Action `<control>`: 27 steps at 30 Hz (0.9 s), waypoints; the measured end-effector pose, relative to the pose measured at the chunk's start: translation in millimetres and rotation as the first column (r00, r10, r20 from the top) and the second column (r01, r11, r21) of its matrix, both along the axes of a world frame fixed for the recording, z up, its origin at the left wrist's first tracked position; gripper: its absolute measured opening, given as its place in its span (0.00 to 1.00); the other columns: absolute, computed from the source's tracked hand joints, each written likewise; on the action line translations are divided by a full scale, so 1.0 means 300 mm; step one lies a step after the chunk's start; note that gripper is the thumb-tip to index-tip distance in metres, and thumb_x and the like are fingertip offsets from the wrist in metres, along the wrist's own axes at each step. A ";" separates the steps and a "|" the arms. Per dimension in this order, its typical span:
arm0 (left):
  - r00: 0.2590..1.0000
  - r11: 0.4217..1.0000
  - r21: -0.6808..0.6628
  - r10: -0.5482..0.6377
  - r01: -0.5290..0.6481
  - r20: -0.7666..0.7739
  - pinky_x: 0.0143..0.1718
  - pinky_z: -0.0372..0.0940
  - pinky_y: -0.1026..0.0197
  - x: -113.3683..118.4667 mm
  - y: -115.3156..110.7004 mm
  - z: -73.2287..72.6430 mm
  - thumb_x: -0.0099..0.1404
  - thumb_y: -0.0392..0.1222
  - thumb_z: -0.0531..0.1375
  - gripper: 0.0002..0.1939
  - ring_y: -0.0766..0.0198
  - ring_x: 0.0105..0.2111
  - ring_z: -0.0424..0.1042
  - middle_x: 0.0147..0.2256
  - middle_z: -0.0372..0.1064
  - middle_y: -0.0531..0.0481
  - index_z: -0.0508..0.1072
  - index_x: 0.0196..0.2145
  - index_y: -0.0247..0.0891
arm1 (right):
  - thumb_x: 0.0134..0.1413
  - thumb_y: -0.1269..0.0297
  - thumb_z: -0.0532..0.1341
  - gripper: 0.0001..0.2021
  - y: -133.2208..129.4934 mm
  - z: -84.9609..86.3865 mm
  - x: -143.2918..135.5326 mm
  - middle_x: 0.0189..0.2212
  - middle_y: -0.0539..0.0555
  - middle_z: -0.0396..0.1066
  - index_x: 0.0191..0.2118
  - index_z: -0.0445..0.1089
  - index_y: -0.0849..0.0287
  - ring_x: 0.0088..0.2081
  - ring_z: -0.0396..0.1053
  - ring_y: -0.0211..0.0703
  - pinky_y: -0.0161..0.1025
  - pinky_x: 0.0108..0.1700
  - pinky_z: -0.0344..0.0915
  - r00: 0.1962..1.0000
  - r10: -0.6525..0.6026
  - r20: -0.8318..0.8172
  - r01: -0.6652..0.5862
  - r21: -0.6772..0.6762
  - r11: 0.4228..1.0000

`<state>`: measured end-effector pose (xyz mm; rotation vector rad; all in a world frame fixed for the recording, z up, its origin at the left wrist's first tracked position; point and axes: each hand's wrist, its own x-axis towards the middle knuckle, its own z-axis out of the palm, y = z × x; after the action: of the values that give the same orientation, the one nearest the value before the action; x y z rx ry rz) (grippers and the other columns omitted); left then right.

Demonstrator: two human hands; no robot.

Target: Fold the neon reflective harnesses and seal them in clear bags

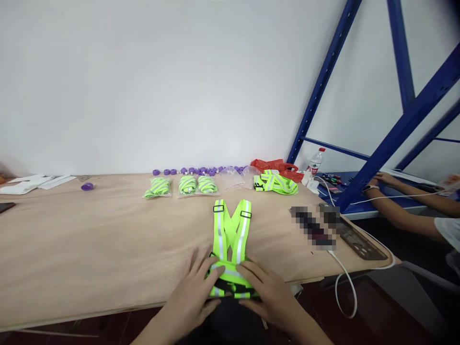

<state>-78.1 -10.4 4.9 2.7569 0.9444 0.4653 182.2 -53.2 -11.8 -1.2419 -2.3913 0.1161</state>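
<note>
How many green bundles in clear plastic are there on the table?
3: a left bundle, then a middle bundle and a right bundle close side by side, all beyond the green vest. Any hidden behind other things can't be counted.

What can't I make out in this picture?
All in the head view:
Lower side edges of the reflective straps: covered by the left hand and right hand.
Whatever lies beneath the pixelated patches.
Dark item: cut off by the left edge.
Co-worker: mostly beyond the right edge.
Bottle label: wording too small.
</note>
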 end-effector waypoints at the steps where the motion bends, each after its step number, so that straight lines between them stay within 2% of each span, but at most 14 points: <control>1: 1.000 1.000 -0.009 -0.004 0.004 -0.004 0.67 0.44 0.27 -0.004 -0.012 -0.005 0.57 0.28 0.64 0.35 0.44 0.65 0.57 0.58 0.67 0.44 0.63 0.60 0.47 | 0.55 0.70 0.64 0.31 -0.014 -0.005 -0.001 0.56 0.60 0.72 0.65 0.61 0.57 0.61 0.65 0.56 0.49 0.60 0.68 1.000 0.024 -0.003 -0.024 0.032 0.999; 4: 0.999 0.998 -0.042 -0.043 0.043 0.017 0.67 0.40 0.27 -0.018 -0.035 0.004 0.54 0.25 0.62 0.36 0.47 0.59 0.66 0.54 0.71 0.46 0.65 0.58 0.48 | 0.53 0.73 0.62 0.31 -0.044 -0.011 -0.005 0.53 0.59 0.74 0.63 0.62 0.55 0.58 0.68 0.55 0.47 0.59 0.69 0.994 0.082 -0.068 -0.075 0.094 0.993; 6: 0.996 0.994 -0.084 -0.063 0.068 0.064 0.68 0.38 0.28 -0.023 -0.035 0.033 0.59 0.28 0.62 0.31 0.49 0.57 0.69 0.52 0.72 0.47 0.67 0.58 0.49 | 0.54 0.73 0.60 0.27 -0.050 -0.007 -0.008 0.52 0.60 0.74 0.60 0.65 0.55 0.53 0.72 0.52 0.43 0.53 0.72 0.982 0.070 -0.178 -0.056 0.083 0.995; 8: 0.992 0.985 -0.155 -0.053 0.071 0.114 0.69 0.36 0.31 -0.019 -0.022 0.068 0.66 0.35 0.61 0.23 0.52 0.56 0.70 0.52 0.73 0.49 0.69 0.57 0.51 | 0.55 0.72 0.60 0.22 -0.042 0.002 -0.013 0.50 0.59 0.74 0.56 0.67 0.54 0.49 0.75 0.49 0.39 0.49 0.73 0.951 0.008 -0.308 -0.007 0.006 1.000; 10: 0.987 0.971 -0.235 0.006 0.031 0.158 0.69 0.36 0.33 -0.002 0.002 0.095 0.70 0.42 0.59 0.15 0.53 0.55 0.71 0.50 0.74 0.50 0.70 0.54 0.49 | 0.58 0.69 0.60 0.17 -0.022 0.016 -0.020 0.47 0.58 0.76 0.53 0.68 0.54 0.46 0.76 0.48 0.39 0.46 0.73 0.906 -0.102 -0.411 0.053 -0.128 0.990; 12: 0.976 0.952 -0.301 0.108 -0.046 0.191 0.67 0.48 0.36 0.021 0.032 0.107 0.72 0.46 0.56 0.12 0.52 0.53 0.71 0.48 0.75 0.48 0.70 0.52 0.45 | 0.60 0.64 0.60 0.15 0.005 0.031 -0.028 0.44 0.56 0.77 0.53 0.67 0.54 0.43 0.76 0.48 0.40 0.45 0.72 0.846 -0.222 -0.485 0.099 -0.267 0.959; 14: 0.956 0.932 -0.341 0.204 -0.124 0.210 0.58 0.62 0.43 0.044 0.062 0.102 0.73 0.48 0.54 0.13 0.51 0.50 0.71 0.46 0.74 0.45 0.69 0.51 0.42 | 0.61 0.62 0.59 0.15 0.034 0.044 -0.035 0.44 0.55 0.77 0.53 0.66 0.55 0.44 0.75 0.48 0.41 0.45 0.72 0.799 -0.301 -0.521 0.119 -0.353 0.928; 15: 0.949 0.927 -0.343 0.233 -0.151 0.213 0.53 0.66 0.46 0.054 0.075 0.096 0.74 0.49 0.53 0.13 0.50 0.48 0.71 0.45 0.74 0.44 0.70 0.50 0.42 | 0.61 0.62 0.58 0.15 0.048 0.049 -0.038 0.45 0.55 0.76 0.53 0.66 0.55 0.45 0.75 0.49 0.42 0.46 0.71 0.790 -0.320 -0.524 0.127 -0.371 0.920; 17: 0.943 0.932 -0.311 0.259 -0.187 0.209 0.48 0.68 0.48 0.068 0.100 0.081 0.74 0.51 0.52 0.15 0.50 0.45 0.72 0.43 0.72 0.44 0.72 0.47 0.41 | 0.60 0.62 0.59 0.15 0.074 0.058 -0.041 0.46 0.56 0.76 0.52 0.67 0.56 0.46 0.74 0.50 0.44 0.49 0.70 0.787 -0.343 -0.512 0.150 -0.381 0.912; 19: 0.939 0.941 -0.251 0.280 -0.228 0.200 0.47 0.68 0.48 0.078 0.120 0.066 0.74 0.52 0.51 0.16 0.50 0.44 0.72 0.42 0.71 0.43 0.73 0.42 0.40 | 0.59 0.62 0.59 0.17 0.096 0.067 -0.041 0.48 0.56 0.75 0.54 0.67 0.56 0.48 0.73 0.52 0.45 0.50 0.69 0.782 -0.364 -0.506 0.168 -0.392 0.904; 23: 0.901 0.935 -0.117 0.354 -0.335 0.250 0.45 0.68 0.47 0.097 0.146 0.035 0.73 0.48 0.52 0.15 0.48 0.46 0.71 0.47 0.68 0.41 0.70 0.51 0.39 | 0.60 0.60 0.58 0.18 0.137 0.084 -0.035 0.50 0.57 0.76 0.55 0.69 0.57 0.49 0.73 0.53 0.46 0.50 0.69 0.781 -0.359 -0.511 0.137 -0.420 0.897; 25: 0.896 0.933 0.002 0.345 -0.360 0.278 0.45 0.68 0.47 0.105 0.151 0.019 0.73 0.44 0.53 0.13 0.48 0.48 0.70 0.49 0.67 0.41 0.70 0.51 0.40 | 0.62 0.59 0.56 0.18 0.159 0.089 -0.032 0.49 0.57 0.77 0.54 0.71 0.57 0.48 0.74 0.52 0.46 0.49 0.69 0.804 -0.334 -0.492 0.112 -0.426 0.898; 27: 0.915 0.933 0.121 0.295 -0.338 0.275 0.46 0.68 0.46 0.109 0.151 0.006 0.73 0.41 0.53 0.10 0.47 0.48 0.69 0.50 0.68 0.41 0.73 0.46 0.41 | 0.63 0.59 0.56 0.17 0.180 0.088 -0.030 0.49 0.57 0.77 0.53 0.74 0.56 0.49 0.74 0.53 0.48 0.51 0.68 0.837 -0.319 -0.446 0.121 -0.417 0.901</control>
<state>-45.5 34.9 6.8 2.5976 1.3449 0.9661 173.3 0.7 14.6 -1.4330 -1.7963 0.7626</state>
